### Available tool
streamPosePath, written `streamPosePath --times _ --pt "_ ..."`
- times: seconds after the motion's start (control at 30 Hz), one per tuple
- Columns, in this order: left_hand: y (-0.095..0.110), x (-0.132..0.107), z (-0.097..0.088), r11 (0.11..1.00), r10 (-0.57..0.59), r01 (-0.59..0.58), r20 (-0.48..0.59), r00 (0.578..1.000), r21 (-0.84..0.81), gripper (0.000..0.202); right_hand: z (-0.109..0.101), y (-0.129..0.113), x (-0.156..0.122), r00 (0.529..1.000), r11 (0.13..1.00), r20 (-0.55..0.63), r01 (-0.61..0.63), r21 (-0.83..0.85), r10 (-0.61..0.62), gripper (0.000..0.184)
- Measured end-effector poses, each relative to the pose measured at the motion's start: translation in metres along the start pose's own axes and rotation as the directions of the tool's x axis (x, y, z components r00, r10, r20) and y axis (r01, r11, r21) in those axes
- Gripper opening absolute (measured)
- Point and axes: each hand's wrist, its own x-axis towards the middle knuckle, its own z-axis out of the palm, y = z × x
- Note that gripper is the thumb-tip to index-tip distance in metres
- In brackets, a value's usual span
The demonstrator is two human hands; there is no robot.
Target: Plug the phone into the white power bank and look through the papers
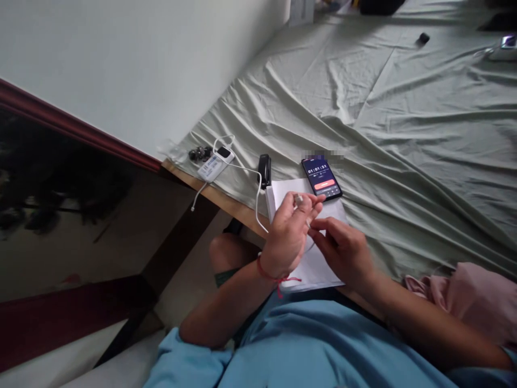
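Note:
My left hand (287,234), with a red thread at the wrist, is curled closed and pinches a small white object (298,200) at its fingertips, above a white sheet of paper (319,267). My right hand (343,248) sits right beside it, fingers pinched together at the same spot; what they hold is too small to make out. A thin white cable (257,202) runs from near my left hand to a white power bank (212,168). A phone (322,177) with a lit timer screen lies just beyond my hands.
A pale green sheet (404,118) covers the bed. A small black device (264,170) lies left of the phone and dark earbuds (199,154) near the power bank. Pink cloth (468,299) lies at right. The wooden bed edge (220,202) and a white wall (141,70) are at left.

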Motion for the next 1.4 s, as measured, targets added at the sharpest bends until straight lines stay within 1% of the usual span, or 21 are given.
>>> streamPosePath --times 0.07,0.13,0.17,0.23,0.3,0.33,0.4,0.5,0.57,0.67,0.73,0.8,0.83,0.9,0.93,1.0,1.03,1.13,1.23,1.3,1.4 --pt "-0.012 0.011 0.001 0.998 -0.047 0.044 0.054 0.997 0.053 0.027 -0.003 0.005 -0.003 0.997 0.997 -0.028 -0.076 0.005 0.076 0.008" --pt "-0.025 0.022 0.001 0.988 -0.071 0.06 0.074 0.995 0.142 0.031 -0.004 0.01 -0.004 0.987 0.988 -0.032 -0.156 0.013 0.156 0.01" --pt "-0.031 0.027 0.0 0.977 -0.066 0.047 0.088 0.994 0.209 0.032 -0.004 0.014 -0.003 0.98 0.98 -0.031 -0.195 0.03 0.196 0.015" --pt "-0.042 0.036 -0.003 0.94 -0.016 -0.027 0.121 0.993 0.341 0.03 -0.004 0.025 0.0 0.963 0.961 -0.035 -0.262 0.089 0.266 0.022" --pt "-0.048 0.045 -0.007 0.882 0.043 -0.106 0.146 0.988 0.459 0.027 -0.006 0.039 0.005 0.949 0.946 -0.051 -0.304 0.111 0.311 0.023" --pt "-0.049 0.049 -0.01 0.844 0.071 -0.138 0.147 0.987 0.519 0.026 -0.008 0.047 0.008 0.943 0.942 -0.055 -0.324 0.085 0.329 0.023" --pt "-0.05 0.058 -0.018 0.747 0.123 -0.181 0.135 0.983 0.639 0.022 -0.014 0.061 0.012 0.927 0.927 -0.054 -0.374 -0.038 0.372 0.027" --pt "-0.051 0.074 -0.032 0.56 0.169 -0.225 0.155 0.973 0.798 0.012 -0.023 0.073 0.015 0.904 0.867 -0.087 -0.425 -0.258 0.418 0.032" --pt "-0.053 0.086 -0.039 0.432 0.183 -0.243 0.18 0.967 0.868 0.014 -0.026 0.076 0.015 0.903 0.833 -0.114 -0.427 -0.351 0.414 0.034" --pt "-0.058 0.102 -0.047 0.277 0.188 -0.254 0.207 0.96 0.927 0.014 -0.027 0.079 0.017 0.899 0.823 -0.104 -0.432 -0.369 0.425 0.029" --pt "-0.062 0.111 -0.05 0.209 0.2 -0.282 0.242 0.949 0.936 0.016 -0.028 0.082 0.019 0.868 0.82 -0.051 -0.484 -0.306 0.493 0.026" --pt "-0.065 0.117 -0.052 0.176 0.205 -0.351 0.314 0.927 0.92 0.024 -0.028 0.085 0.021 0.836 0.807 0.003 -0.529 -0.262 0.549 0.026" --pt "-0.067 0.119 -0.053 0.168 0.201 -0.398 0.364 0.909 0.902 0.031 -0.029 0.086 0.021 0.833 0.8 0.007 -0.529 -0.281 0.553 0.025" --pt "-0.071 0.121 -0.055 0.156 0.185 -0.491 0.463 0.867 0.857 0.046 -0.03 0.085 0.023 0.855 0.773 -0.039 -0.486 -0.408 0.517 0.023" --pt "-0.074 0.122 -0.056 0.15 0.176 -0.529 0.504 0.846 0.835 0.053 -0.03 0.084 0.023 0.87 0.741 -0.068 -0.455 -0.494 0.488 0.022" --pt "-0.078 0.122 -0.057 0.136 0.173 -0.576 0.553 0.815 0.806 0.062 -0.028 0.08 0.024 0.892 0.661 -0.092 -0.394 -0.638 0.442 0.022" --pt "-0.08 0.121 -0.058 0.128 0.186 -0.583 0.557 0.809 0.803 0.065 -0.027 0.079 0.024 0.899 0.63 -0.088 -0.368 -0.684 0.43 0.023" --pt "-0.085 0.117 -0.061 0.109 0.272 -0.539 0.497 0.824 0.835 0.06 -0.024 0.076 0.025 0.913 0.588 -0.064 -0.312 -0.746 0.404 0.025" --pt "-0.088 0.115 -0.067 0.113 0.334 -0.47 0.413 0.848 0.875 0.05 -0.021 0.078 0.025 0.914 0.577 -0.073 -0.312 -0.755 0.399 0.027" --pt "-0.09 0.115 -0.07 0.118 0.335 -0.467 0.407 0.85 0.876 0.053 -0.021 0.08 0.025 0.912 0.579 -0.085 -0.324 -0.748 0.401 0.026" --pt "-0.095 0.117 -0.075 0.123 0.31 -0.493 0.439 0.843 0.861 0.067 -0.02 0.082 0.024 0.916 0.594 -0.083 -0.322 -0.737 0.393 0.026"
